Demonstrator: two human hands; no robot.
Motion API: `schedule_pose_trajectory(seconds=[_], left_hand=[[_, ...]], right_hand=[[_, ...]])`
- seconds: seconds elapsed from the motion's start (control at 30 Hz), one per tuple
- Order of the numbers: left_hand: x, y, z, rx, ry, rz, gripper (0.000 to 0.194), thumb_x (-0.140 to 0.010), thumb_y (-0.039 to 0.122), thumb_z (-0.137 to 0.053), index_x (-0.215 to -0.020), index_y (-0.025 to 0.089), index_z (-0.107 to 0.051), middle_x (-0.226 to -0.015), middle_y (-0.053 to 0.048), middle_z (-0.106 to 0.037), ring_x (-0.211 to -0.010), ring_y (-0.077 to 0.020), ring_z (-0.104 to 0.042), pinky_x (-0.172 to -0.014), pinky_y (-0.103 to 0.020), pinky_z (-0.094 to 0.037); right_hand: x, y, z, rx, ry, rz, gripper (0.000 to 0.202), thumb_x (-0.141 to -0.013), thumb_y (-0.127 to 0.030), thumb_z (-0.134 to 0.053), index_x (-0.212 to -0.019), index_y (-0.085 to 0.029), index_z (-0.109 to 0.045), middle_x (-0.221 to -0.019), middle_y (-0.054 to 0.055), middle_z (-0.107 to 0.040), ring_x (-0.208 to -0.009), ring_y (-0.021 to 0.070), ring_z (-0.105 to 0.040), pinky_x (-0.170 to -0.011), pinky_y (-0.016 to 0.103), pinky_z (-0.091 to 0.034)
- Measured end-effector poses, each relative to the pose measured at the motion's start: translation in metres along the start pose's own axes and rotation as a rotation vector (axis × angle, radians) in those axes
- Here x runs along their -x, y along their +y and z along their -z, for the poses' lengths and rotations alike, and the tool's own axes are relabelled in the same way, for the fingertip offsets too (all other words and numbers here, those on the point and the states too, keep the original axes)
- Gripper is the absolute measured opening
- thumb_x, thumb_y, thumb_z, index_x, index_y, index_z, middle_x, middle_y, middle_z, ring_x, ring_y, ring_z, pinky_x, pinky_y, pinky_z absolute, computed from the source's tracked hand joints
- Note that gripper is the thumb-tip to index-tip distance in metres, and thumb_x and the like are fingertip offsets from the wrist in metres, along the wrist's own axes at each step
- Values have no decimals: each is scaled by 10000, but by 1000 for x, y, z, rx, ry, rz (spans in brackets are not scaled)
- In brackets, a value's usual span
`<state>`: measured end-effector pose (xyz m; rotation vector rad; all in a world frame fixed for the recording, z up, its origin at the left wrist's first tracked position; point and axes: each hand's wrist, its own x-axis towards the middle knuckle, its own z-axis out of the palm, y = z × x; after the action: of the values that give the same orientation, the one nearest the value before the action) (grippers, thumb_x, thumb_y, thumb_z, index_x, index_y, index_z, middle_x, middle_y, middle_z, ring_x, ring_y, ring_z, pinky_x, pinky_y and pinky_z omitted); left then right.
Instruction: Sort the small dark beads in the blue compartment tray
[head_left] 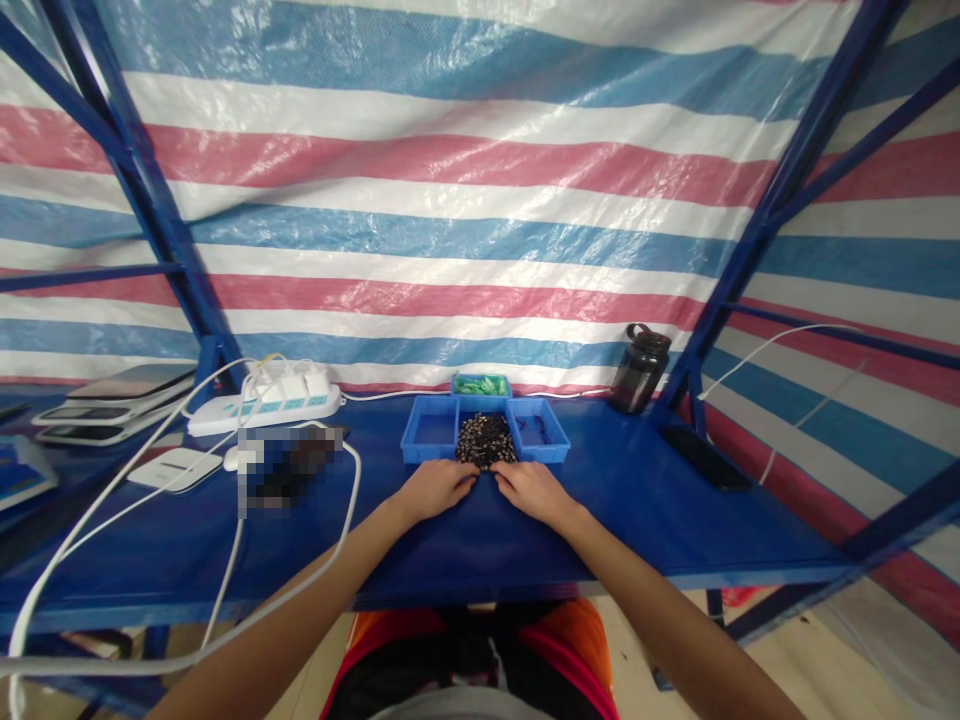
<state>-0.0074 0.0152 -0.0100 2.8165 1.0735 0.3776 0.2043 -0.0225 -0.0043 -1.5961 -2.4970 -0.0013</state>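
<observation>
A heap of small dark pieces with pale, shiny bits [486,438] lies between the left blue bin [431,460] and the right blue bin [551,455]. Their exact kind is too small to make out. My left hand [439,488] rests at the heap's near left edge, fingers curled in toward it. Mirroring it, my right hand [534,490] touches the near right edge with bent fingers. Whatever the fingertips pinch is too small to see. A few dark bits lie in the right bin.
Behind the bins stands a small blue box with green pieces [481,385]. A dark bottle [640,370] and a black phone-like slab [705,458] are to the right. Leftward are a power strip [266,408], white cables, a white flat device [175,469] and stacked scales [112,405].
</observation>
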Motion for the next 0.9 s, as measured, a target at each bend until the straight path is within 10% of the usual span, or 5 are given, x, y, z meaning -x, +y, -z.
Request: schedule_pose_trajectory(seconds=[0.9], left_hand=[[1,2,1,-1,-13,12,264,-922,318,-406,-1077,259,-612,-940,-34,-684,-878,-195,-635,-740,-249,-442]], right_hand=[[5,8,1,-111,115,185,164,-898,-249,-485,-958,-184,-623,-959,49,-596,-947,166,-562,-858,261,-413]])
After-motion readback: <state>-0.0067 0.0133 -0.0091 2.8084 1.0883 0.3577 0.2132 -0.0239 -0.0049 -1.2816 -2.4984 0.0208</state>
